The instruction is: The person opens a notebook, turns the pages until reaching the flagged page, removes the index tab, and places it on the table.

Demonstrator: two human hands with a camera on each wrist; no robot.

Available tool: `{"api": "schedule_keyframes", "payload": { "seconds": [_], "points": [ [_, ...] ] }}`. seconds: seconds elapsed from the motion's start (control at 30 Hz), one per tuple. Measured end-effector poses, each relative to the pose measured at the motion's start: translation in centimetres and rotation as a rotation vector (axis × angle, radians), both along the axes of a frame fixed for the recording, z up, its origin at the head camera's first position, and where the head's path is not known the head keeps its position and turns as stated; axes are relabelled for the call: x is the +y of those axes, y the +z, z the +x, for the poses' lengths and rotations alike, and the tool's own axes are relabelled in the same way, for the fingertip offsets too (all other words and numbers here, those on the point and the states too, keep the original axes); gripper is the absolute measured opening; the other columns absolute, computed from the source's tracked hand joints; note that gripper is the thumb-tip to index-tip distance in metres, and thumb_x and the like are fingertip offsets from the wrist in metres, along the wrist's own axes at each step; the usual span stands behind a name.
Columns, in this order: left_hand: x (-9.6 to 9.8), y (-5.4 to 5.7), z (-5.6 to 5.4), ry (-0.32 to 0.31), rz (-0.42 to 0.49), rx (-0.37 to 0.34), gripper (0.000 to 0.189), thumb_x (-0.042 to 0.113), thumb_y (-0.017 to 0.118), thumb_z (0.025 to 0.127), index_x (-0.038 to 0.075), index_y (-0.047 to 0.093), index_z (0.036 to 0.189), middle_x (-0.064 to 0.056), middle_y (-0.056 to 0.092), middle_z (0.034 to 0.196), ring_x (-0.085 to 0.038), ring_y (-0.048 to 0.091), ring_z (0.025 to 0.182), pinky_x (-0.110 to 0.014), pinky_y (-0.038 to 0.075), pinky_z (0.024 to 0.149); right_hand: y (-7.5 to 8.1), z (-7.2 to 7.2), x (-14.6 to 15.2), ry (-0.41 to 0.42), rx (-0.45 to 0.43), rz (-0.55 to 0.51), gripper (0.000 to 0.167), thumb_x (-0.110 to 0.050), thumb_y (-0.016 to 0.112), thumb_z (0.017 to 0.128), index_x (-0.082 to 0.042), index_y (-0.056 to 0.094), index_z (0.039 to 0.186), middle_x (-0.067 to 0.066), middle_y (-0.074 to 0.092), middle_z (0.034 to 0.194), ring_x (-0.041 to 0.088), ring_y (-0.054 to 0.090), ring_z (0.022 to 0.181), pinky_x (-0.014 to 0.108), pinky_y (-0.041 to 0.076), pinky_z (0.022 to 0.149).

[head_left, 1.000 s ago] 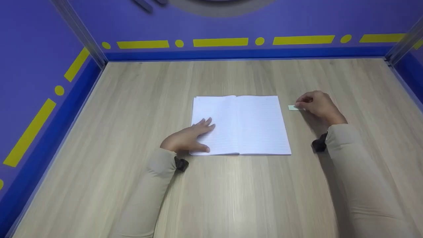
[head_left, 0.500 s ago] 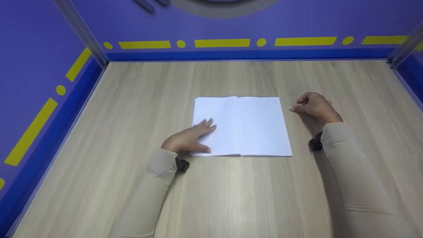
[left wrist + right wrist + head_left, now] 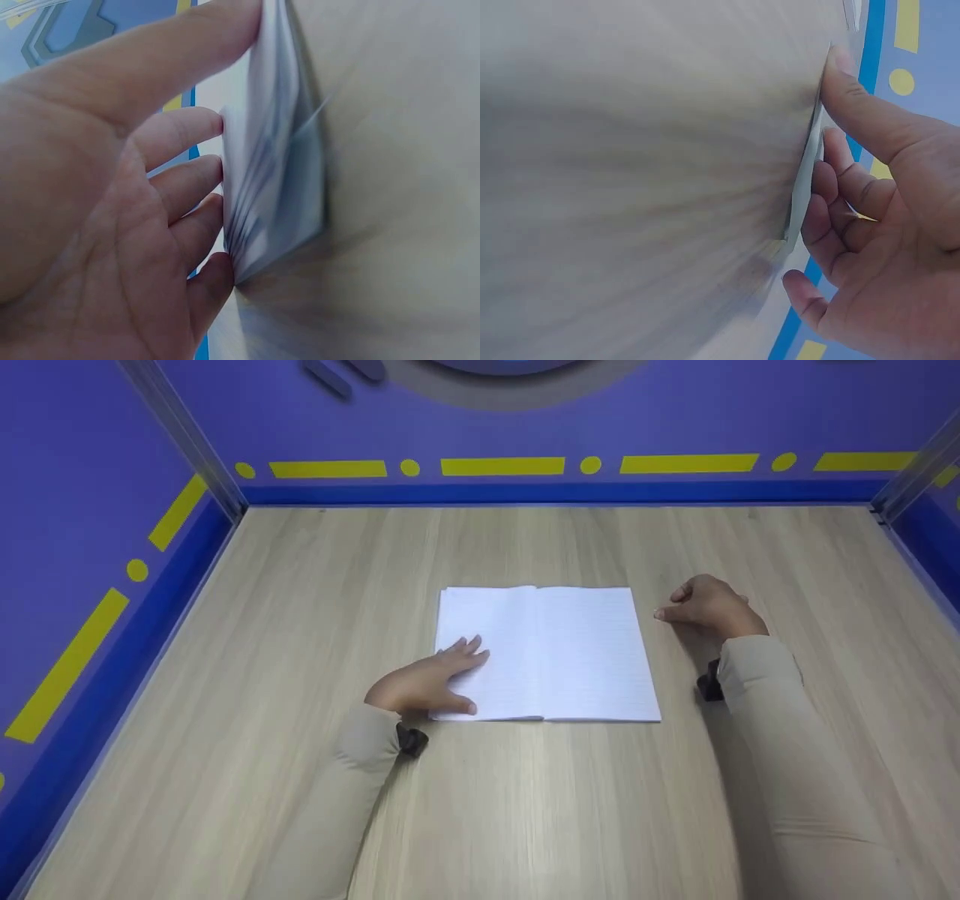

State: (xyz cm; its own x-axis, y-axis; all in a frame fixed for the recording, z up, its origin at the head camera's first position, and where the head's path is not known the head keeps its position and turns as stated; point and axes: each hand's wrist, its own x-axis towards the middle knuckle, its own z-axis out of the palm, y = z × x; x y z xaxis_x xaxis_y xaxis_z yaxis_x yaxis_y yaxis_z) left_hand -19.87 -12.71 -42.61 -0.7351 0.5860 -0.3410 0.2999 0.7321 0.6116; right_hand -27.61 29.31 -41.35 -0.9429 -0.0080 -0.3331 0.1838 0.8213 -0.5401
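Note:
An open notebook (image 3: 592, 652) with ruled white pages lies flat on the table. My left hand (image 3: 431, 682) rests on its left page with fingers spread, the thumb near the lower edge. In the left wrist view, the fingertips press the page above the stacked sheets (image 3: 255, 180). To the right of the notebook, my right hand (image 3: 712, 607) holds a pale green sticky note strip (image 3: 802, 195) close to the table. The thumb (image 3: 847, 90) is at one end of the strip and the fingers curl along its other side. From the head view, the hand hides most of the strip.
The pale wood table (image 3: 315, 585) is bounded at the back and sides by blue panels (image 3: 510, 431) with yellow bars and dots. Dark wrist cameras (image 3: 411, 740) sit by both cuffs of the beige sleeves (image 3: 322, 802).
My right hand has turned and shifted slightly left, toward the notebook, and the green strip has gone from plain sight to mostly hidden under it. The left hand stays on the page.

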Motion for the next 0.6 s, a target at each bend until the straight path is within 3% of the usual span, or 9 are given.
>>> {"api": "schedule_keyframes", "payload": {
  "seconds": [0.23,0.4,0.5,0.6],
  "points": [
    [0.13,0.26,-0.10,-0.001,0.001,0.000,0.083,0.025,0.072,0.085,0.017,0.024,0.153,0.000,0.006,0.163,-0.020,-0.001,0.150,-0.042,0.007,0.122,0.01,-0.27,-0.03,-0.017,0.021,0.016,0.056,-0.037,0.072,0.084,0.006,0.056,0.116,0.023,0.056,0.112,0.036,0.049,0.099,0.061,0.028,0.101],
    [0.21,0.26,-0.04,-0.003,0.001,-0.003,0.083,0.025,0.072,0.085,0.017,0.024,0.153,0.000,0.005,0.163,-0.020,-0.001,0.150,-0.042,0.007,0.122,0.09,-0.19,0.14,0.005,0.040,0.007,0.051,-0.034,0.072,0.084,0.006,0.057,0.111,0.018,0.057,0.101,0.034,0.050,0.092,0.065,0.018,0.103],
    [0.19,0.17,-0.11,0.003,0.001,-0.009,0.083,0.026,0.071,0.086,0.018,0.024,0.153,0.001,0.005,0.163,-0.018,-0.002,0.150,-0.041,0.007,0.122,0.11,-0.15,0.23,0.010,0.061,0.010,0.047,-0.035,0.071,0.085,0.005,0.060,0.107,0.015,0.059,0.096,0.032,0.051,0.089,0.063,0.020,0.100],
    [0.12,0.00,-0.26,0.009,0.015,-0.013,0.081,0.026,0.071,0.086,0.018,0.025,0.153,0.002,0.005,0.163,-0.018,-0.002,0.150,-0.041,0.007,0.122,0.12,-0.07,0.32,-0.004,0.067,0.017,0.049,-0.041,0.069,0.086,0.003,0.062,0.107,0.014,0.060,0.099,0.030,0.050,0.091,0.055,0.032,0.093]
  ]
}}
